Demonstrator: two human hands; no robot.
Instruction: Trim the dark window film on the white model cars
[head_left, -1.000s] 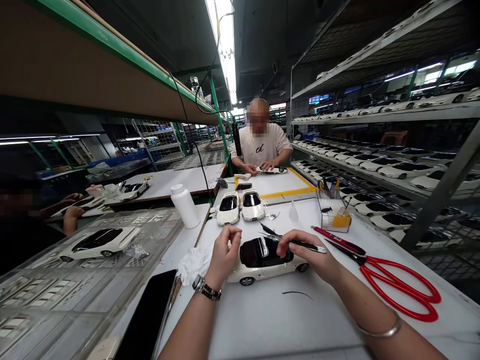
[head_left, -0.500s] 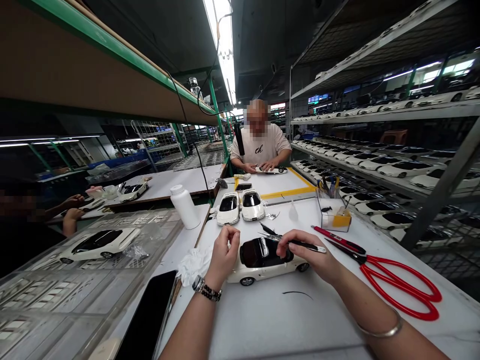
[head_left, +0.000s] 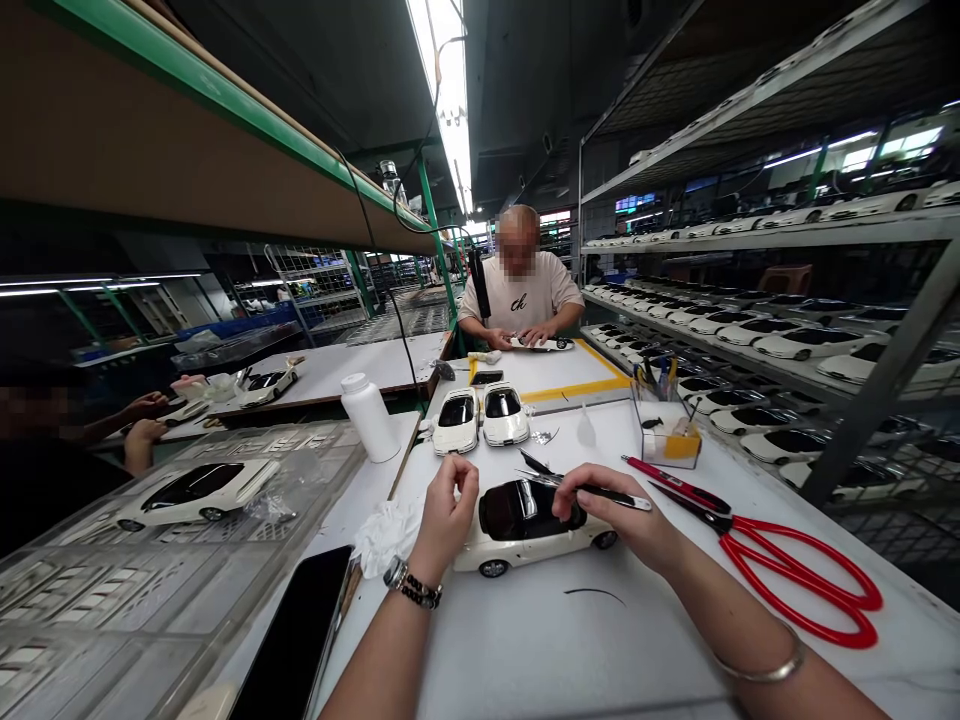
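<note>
A white model car with a black roof (head_left: 525, 548) rests on the white tabletop between my hands. My left hand (head_left: 448, 512) is by one end of it, fingers pinched together; whatever they hold is hidden. Over the car's roof, my right hand (head_left: 619, 512) grips a pair of tweezers (head_left: 616, 497), their tips pointing left towards my left hand. A thin curved black strip (head_left: 594, 591) lies in front of the car. Behind the car, a small dark piece (head_left: 534, 461) shows near the tweezers' tips.
Red-handled scissors (head_left: 795, 570) and a red knife (head_left: 667, 480) lie right, near a clear tool box (head_left: 667, 435). Two white model cars (head_left: 455, 425) stand behind. Left are a white bottle (head_left: 370, 418), crumpled tissue (head_left: 386, 540) and a phone (head_left: 296, 640). A co-worker (head_left: 519, 290) sits opposite.
The view has shifted very slightly. Both hands keep almost the same pose over the car, and the tweezers stay in my right hand.
</note>
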